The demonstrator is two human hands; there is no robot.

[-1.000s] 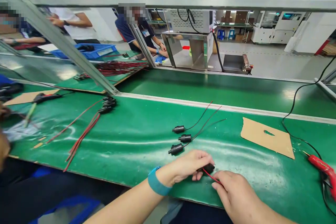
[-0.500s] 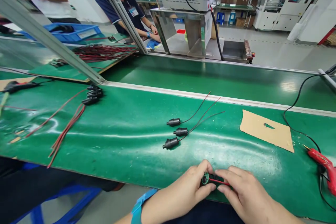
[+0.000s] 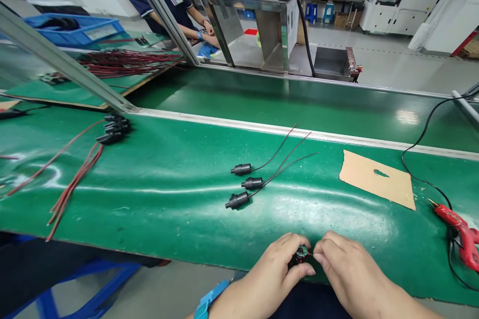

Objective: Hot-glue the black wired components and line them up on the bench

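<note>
Near the table's front edge my left hand (image 3: 286, 261) is closed around a small black cylindrical part (image 3: 300, 254), whose end with a green circuit board faces up. Right beside it, my right hand (image 3: 342, 264) pinches a thin red wire (image 3: 310, 254) that runs from that part. Much of the part is hidden by my fingers. Beyond my hands, three black cylindrical housings (image 3: 252, 183) with thin wires lie on the green mat. A blue strap (image 3: 211, 299) circles my left wrist.
A red glue gun (image 3: 458, 234) with a black cable lies at right, near a cardboard piece (image 3: 377, 179). At left are black connectors (image 3: 114, 128) with red wires (image 3: 77, 187). Metal posts (image 3: 86, 67) frame the bench. A co-worker (image 3: 179, 10) works behind, near a blue bin (image 3: 75, 30).
The black part has been turned so its circuit-board end points up. My right hand has shifted from the part's side to the wire. The whole view has moved slightly.
</note>
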